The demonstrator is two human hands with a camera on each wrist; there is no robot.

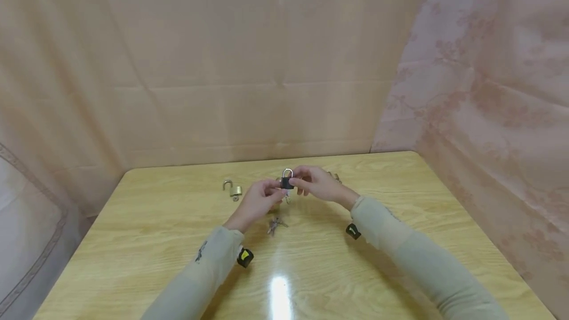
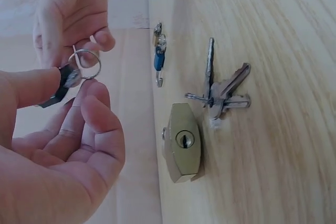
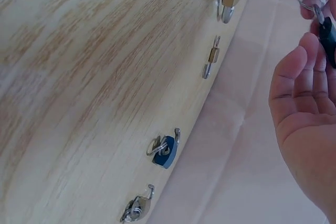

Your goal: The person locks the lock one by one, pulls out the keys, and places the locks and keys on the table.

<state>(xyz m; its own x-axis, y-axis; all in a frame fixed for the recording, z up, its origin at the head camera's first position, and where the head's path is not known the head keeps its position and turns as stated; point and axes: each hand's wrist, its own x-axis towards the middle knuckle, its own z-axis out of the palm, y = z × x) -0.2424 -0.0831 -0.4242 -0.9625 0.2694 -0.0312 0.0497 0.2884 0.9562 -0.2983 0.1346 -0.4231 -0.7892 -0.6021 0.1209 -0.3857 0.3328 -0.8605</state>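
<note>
In front of me both hands hold up a black padlock [image 1: 287, 182], its silver shackle pointing upward. My left hand [image 1: 262, 199] grips it from the left and below, its thumb against the body in the left wrist view. The right hand [image 1: 317, 183] pinches it from the right, thumb on the face. A key with a split ring [image 2: 86, 64] stands at the lock's underside, near the fingers. Below the hands, a bunch of keys [image 1: 276, 224] lies on the table beside a brass padlock [image 2: 184, 142], mostly hidden from the head view.
Left on the wooden table [image 1: 178, 241] lies a brass padlock [image 1: 236, 191] with its shackle open. Beyond the right hand sit a blue padlock [image 3: 165, 153], a greyish padlock [image 3: 137, 208] and a small brass one [image 3: 213, 56]. Cloth curtains [image 1: 249, 63] hang behind.
</note>
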